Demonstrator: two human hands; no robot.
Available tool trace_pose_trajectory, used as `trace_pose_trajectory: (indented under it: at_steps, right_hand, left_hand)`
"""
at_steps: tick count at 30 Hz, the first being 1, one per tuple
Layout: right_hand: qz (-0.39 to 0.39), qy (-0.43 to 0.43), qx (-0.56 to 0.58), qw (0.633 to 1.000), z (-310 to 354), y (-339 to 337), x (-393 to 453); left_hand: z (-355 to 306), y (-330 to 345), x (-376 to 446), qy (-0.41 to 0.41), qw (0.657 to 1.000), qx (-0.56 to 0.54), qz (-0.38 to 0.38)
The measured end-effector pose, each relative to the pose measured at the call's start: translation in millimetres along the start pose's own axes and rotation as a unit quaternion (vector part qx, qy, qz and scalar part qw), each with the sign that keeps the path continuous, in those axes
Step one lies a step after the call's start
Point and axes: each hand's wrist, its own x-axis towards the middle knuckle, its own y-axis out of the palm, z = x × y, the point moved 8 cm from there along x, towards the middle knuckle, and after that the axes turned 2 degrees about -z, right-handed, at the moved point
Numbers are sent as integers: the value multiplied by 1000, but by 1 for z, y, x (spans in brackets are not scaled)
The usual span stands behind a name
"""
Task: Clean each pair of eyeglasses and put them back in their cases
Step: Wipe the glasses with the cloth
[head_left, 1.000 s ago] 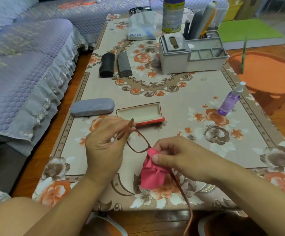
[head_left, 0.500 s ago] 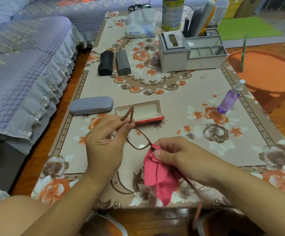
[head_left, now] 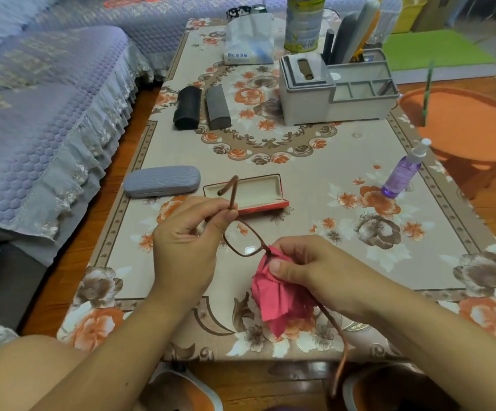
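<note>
left hand [head_left: 186,246] pinches the brown thin-framed eyeglasses [head_left: 245,240] by one temple hinge — right hand [head_left: 309,269] grips a crumpled pink cleaning cloth [head_left: 279,301] around the other lens, above the floral-covered table [head_left: 329,179].

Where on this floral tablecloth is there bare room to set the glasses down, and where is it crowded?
Free: the wide patch between the open red case and the purple spray bottle; also the strip between that case and the grey plastic organiser. Crowded: the far end, around the organiser, the tall tin and the two dark cases.
</note>
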Motion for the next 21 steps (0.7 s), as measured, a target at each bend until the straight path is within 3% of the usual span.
trace_pose_trajectory:
  at_steps: [10, 14, 16, 18, 21]
  right_hand:
    - [11, -24, -53, 998, 4, -1, -1]
    - [71, 50, 13, 996, -9, 0, -4]
    - [93, 83, -32, 992, -16, 2, -5]
    - [102, 86, -96, 986, -17, 0, -5]
    - [99, 65, -66, 991, -12, 0, -4]
  left_hand:
    - [-2, -2, 5, -11, 1000, -14, 1]
    - [-4, -3, 7, 15, 1000, -2, 15]
    - [-6, 0, 4, 22, 999, 1, 26]
    - [-9, 3, 3, 25, 999, -3, 29]
    - [-6, 2, 7, 11, 1000, -12, 20]
